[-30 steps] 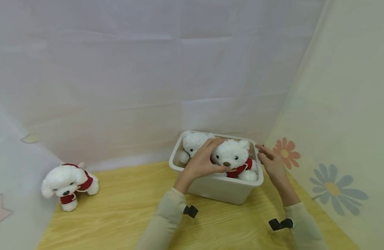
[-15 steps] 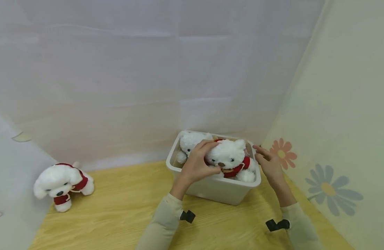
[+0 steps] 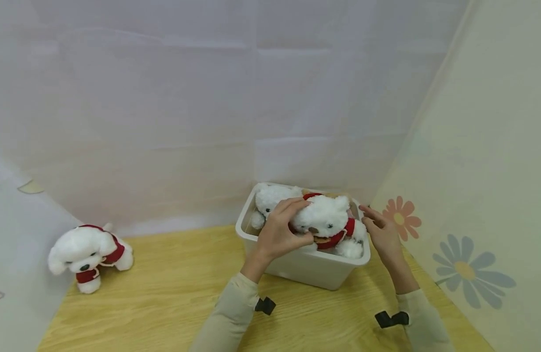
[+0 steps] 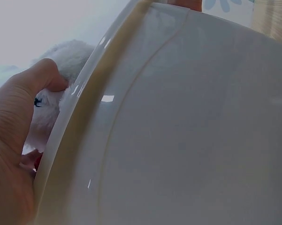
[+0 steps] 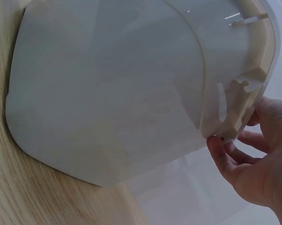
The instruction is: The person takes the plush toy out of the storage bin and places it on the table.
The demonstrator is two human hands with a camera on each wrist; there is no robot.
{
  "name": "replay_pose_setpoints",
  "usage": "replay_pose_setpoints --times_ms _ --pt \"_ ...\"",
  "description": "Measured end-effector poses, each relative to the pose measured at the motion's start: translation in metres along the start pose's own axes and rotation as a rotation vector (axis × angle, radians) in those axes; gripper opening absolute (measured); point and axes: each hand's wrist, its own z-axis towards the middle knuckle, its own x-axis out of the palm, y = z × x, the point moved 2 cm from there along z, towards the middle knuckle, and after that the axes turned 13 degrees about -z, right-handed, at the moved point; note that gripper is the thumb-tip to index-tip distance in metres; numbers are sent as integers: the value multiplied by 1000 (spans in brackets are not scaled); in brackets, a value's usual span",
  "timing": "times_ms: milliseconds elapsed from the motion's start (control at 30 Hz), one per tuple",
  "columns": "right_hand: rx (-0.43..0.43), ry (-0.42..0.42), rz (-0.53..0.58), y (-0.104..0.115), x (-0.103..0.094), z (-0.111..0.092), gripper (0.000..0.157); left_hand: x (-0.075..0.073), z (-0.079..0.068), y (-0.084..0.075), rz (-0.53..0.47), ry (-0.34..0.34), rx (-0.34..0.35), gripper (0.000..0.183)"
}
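A white plastic bin (image 3: 305,268) stands on the table in the head view. Lying at its right side is a white plush bear (image 3: 325,215) in red clothes, face toward me. My left hand (image 3: 279,232) grips this bear by the head, fingers behind and thumb in front. In the left wrist view the fingers (image 4: 40,77) press into white fur beyond the rim. My right hand (image 3: 382,234) holds the bin's right rim; the right wrist view shows its fingers (image 5: 220,157) curled at the rim's corner. A second white plush (image 3: 270,199) lies in the bin, partly behind my left hand.
A white plush dog (image 3: 92,254) in red stands at the table's left end. The wooden table (image 3: 173,293) meets a pale cloth wall (image 3: 165,146) behind and a flower-printed wall (image 3: 495,171) on the right. Something tan and red shows behind the bear.
The bear's head has shifted slightly left in the bin and tipped down a little, and red cloth now shows behind it. Both hands keep their places; the head view has shifted slightly.
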Motion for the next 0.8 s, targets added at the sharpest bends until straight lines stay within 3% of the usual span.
replay_pose_setpoints --times_ms 267,533,800 --pt "-2 2 34 -1 -3 0 45 1 2 2 -19 -109 111 57" --pt "-16 1 52 -2 -2 2 46 -3 2 0 -27 -214 159 57" --pt "-15 19 65 2 2 1 46 -27 8 -28 8 -386 202 62"
